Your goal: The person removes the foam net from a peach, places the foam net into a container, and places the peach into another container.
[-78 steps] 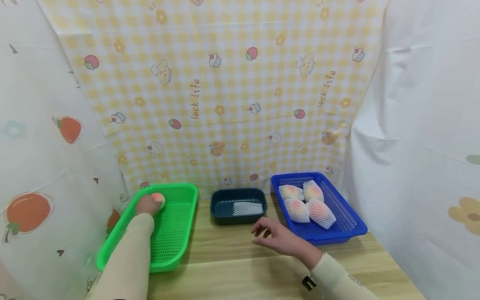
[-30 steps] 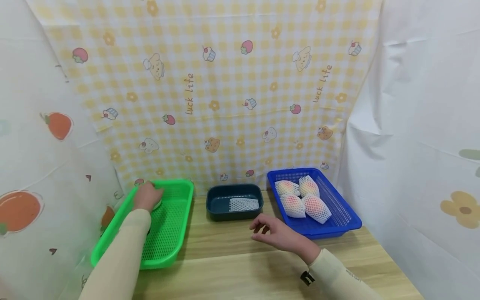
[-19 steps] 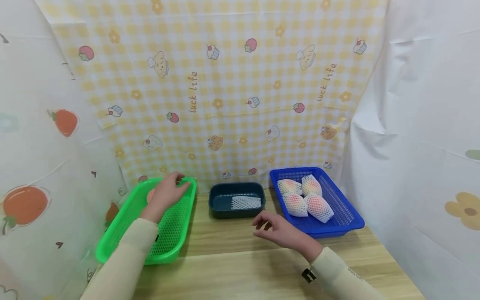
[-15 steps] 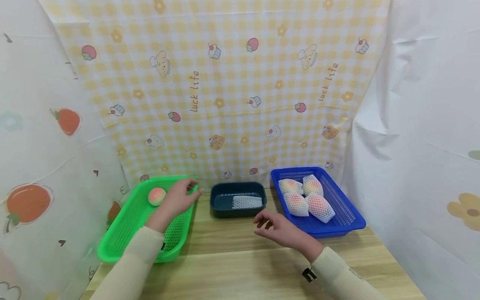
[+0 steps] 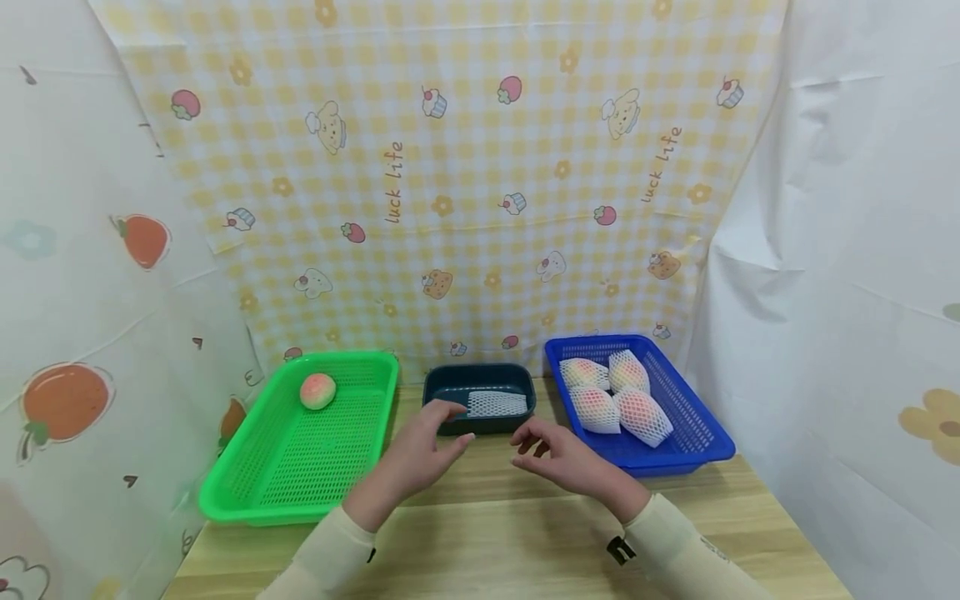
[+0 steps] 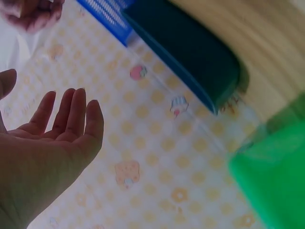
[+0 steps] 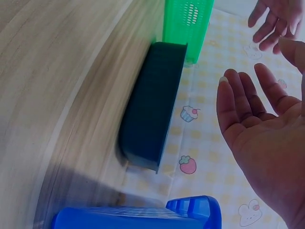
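While both hands are raised above the wooden table, the head view shows the left hand before a dark teal rectangular box, its fingers lightly bent, thumb apart, and its grip released. The right hand hangs between that box and a blue plastic basket, likewise free of any load, its fingers loosely curved. A white foam net sleeve lies flat inside the box, toward its right end. On the left, a bare pink-and-cream peach sits in the far left corner of a green plastic basket. The blue basket holds four netted peaches close together, near its far left side. Behind everything hangs a yellow gingham cloth printed with cupcakes, strawberries and the words "luck life".

From the left wrist, the palm and spread fingers of the left hand appear well apart from the box; a corner of the green basket shows blurred at the lower right.

From the right wrist, the right hand's palm is bare and its fingers gently bent, with the box's outer wall beside it, the blue basket's edge below and the left hand partly visible beyond.
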Motion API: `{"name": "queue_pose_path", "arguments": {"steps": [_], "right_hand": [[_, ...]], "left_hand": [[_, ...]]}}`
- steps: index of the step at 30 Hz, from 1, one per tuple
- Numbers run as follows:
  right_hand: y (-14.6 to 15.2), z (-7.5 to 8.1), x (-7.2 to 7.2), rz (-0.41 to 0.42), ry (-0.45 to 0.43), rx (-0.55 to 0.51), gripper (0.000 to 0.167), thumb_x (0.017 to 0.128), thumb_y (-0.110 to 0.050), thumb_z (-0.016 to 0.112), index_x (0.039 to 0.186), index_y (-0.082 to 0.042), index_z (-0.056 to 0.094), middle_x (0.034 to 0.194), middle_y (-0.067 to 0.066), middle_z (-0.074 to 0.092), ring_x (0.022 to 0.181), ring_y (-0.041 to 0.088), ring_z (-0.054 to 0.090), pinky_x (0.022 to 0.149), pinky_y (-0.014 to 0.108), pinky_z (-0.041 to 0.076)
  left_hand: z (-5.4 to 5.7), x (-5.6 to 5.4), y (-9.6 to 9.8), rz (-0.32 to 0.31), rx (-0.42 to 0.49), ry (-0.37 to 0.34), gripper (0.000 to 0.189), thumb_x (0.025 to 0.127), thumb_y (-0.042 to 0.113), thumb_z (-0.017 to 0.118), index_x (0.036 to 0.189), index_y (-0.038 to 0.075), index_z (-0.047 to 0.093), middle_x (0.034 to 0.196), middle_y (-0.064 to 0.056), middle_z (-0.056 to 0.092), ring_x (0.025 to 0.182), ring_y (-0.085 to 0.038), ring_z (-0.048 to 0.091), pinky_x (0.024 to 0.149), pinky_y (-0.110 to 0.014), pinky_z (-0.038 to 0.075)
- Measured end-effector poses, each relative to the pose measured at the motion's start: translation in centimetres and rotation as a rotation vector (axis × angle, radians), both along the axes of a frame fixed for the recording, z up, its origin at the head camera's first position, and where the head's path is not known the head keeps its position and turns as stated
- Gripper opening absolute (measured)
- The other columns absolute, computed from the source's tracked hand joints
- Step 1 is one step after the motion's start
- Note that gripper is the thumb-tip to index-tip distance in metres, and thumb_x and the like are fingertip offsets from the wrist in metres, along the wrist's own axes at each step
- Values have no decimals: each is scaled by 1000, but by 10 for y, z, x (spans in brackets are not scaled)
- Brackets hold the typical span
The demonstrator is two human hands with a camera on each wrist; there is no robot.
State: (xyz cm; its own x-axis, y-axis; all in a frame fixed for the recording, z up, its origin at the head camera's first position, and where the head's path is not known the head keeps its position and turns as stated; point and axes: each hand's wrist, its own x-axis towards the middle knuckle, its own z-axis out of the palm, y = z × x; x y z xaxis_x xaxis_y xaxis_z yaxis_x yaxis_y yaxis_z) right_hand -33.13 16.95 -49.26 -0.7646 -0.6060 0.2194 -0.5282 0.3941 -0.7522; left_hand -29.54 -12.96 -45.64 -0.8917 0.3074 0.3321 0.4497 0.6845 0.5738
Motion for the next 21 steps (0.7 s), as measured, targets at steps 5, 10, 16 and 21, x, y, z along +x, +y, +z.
{"name": "queue_pose_path", "arguments": {"steps": [5, 10, 16, 21], "right_hand": [[-1, 3, 4, 7, -20, -12, 20, 109, -25, 74, 127, -19, 68, 120, -5, 69, 111, 17, 68, 95, 35, 57], [-1, 6, 7, 4, -15, -14, 20, 109, -25, 74, 128, -20, 68, 122, -5, 68, 111, 18, 67, 95, 36, 57], [5, 12, 9, -15, -9, -5, 18, 110, -26, 73, 127, -22, 69, 122, -5, 69, 112, 16, 68, 97, 35, 57], [14, 14, 8, -22, -1, -7, 20, 111, -30, 72, 128, -21, 69, 125, -2, 67, 111, 19, 68, 97, 37, 57]], "left_hand": [[-16, 8, 6, -47, 7, 0, 42, 108, 32, 76, 142, 9, 68, 138, -7, 68, 128, -28, 66, 108, -53, 56], [-23, 9, 9, -58, 29, -22, 40, 109, 35, 74, 141, 12, 68, 136, -6, 69, 126, -26, 66, 106, -52, 57], [-24, 6, 18, -80, 40, -17, 41, 109, 35, 73, 141, 10, 68, 136, -6, 69, 125, -24, 66, 105, -52, 57], [-24, 2, 29, -96, 44, -14, 39, 109, 35, 73, 141, 12, 68, 137, -6, 68, 126, -22, 65, 106, -50, 57]]}}
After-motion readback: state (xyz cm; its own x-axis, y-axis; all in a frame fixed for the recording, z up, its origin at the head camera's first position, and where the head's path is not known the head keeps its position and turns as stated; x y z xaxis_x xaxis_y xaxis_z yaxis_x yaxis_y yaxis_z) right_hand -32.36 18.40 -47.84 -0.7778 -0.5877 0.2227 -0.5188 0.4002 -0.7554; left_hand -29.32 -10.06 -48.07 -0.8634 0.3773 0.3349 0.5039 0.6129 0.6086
